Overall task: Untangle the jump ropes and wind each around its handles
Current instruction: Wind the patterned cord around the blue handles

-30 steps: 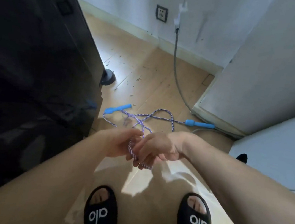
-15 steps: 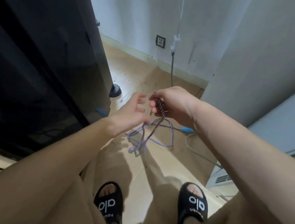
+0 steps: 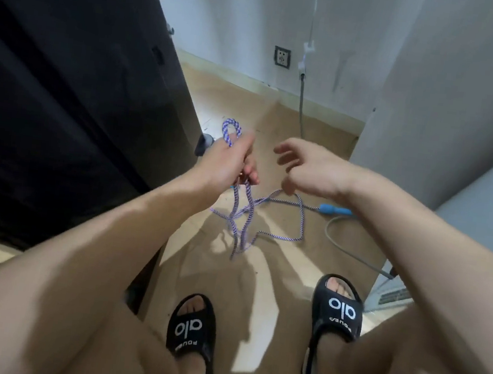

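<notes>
From the head view, a wooden floor runs between a dark cabinet and a white wall with a socket, and the striped jump rope hangs tangled above it, one blue handle lying near a grey cable. The left hand has its fingers curled round a doubled bight whose loop pokes out above the fist, while the right hand hovers just beside a strand, fingers loosely spread and seemingly holding nothing. The sensible way on is probably to keep that bight lifted and steady, pick the strand with the free hand and draw it out of the crossings slowly, without yanking knots tight.
</notes>
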Action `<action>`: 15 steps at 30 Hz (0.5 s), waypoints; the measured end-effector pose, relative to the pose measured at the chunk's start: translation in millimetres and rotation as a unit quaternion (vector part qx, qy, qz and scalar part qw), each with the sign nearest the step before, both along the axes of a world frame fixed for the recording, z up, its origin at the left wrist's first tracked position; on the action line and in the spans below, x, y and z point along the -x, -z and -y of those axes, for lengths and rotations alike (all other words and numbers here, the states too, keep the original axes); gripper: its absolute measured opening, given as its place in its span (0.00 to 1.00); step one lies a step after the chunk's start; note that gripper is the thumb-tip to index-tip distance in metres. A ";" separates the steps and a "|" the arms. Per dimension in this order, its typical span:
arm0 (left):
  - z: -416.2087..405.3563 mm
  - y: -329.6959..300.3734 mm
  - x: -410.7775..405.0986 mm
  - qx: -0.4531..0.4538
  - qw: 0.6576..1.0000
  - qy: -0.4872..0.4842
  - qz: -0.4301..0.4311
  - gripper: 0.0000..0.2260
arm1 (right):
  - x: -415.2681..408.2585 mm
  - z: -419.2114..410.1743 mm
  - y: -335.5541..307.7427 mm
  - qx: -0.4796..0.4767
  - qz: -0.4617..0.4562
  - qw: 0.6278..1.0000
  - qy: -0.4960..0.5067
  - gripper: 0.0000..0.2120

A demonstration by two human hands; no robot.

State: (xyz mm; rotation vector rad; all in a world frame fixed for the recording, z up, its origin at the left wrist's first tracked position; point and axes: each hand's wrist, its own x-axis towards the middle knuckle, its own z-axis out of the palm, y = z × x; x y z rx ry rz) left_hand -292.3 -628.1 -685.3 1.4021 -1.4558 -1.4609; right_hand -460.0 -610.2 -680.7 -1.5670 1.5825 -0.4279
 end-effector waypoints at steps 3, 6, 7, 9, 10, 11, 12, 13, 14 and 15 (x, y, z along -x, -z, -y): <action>3.9 -22.7 12.0 -0.087 0.966 -0.084 -0.227 0.20 | -20.6 -5.9 12.3 -0.070 0.059 0.988 -0.125 0.42; 6.9 -28.7 8.8 -0.117 0.929 -0.114 -0.333 0.20 | -48.6 -5.0 14.3 -0.034 0.123 0.982 -0.138 0.13; 8.7 -26.7 4.6 -0.116 0.922 -0.123 -0.347 0.20 | -50.8 -1.7 14.4 -0.038 0.127 0.983 -0.127 0.11; 13.9 -23.4 -5.3 -0.107 0.925 -0.145 -0.335 0.20 | -43.9 6.6 12.2 -0.032 0.067 0.991 -0.107 0.16; 18.1 -22.1 -10.3 -0.100 0.932 -0.159 -0.311 0.19 | -37.0 9.9 10.8 -0.007 0.007 0.995 -0.096 0.16; 21.9 -20.5 -15.3 -0.089 0.940 -0.173 -0.281 0.19 | -28.8 13.4 10.8 0.019 -0.051 0.995 -0.083 0.15; 25.7 -19.0 -20.2 -0.072 0.949 -0.188 -0.242 0.18 | -19.7 16.9 11.6 0.035 -0.097 0.992 -0.073 0.14; 29.6 -17.5 -25.8 -0.049 0.956 -0.205 -0.203 0.17 | -11.8 19.7 11.5 0.038 -0.130 0.988 -0.072 0.13; 32.9 -15.7 -32.6 -0.018 0.961 -0.223 -0.160 0.16 | -6.4 20.8 10.0 0.036 -0.149 0.985 -0.076 0.13; 36.4 -12.1 -41.2 0.015 0.965 -0.239 -0.111 0.15 | -3.8 20.5 8.4 0.031 -0.150 0.985 -0.083 0.14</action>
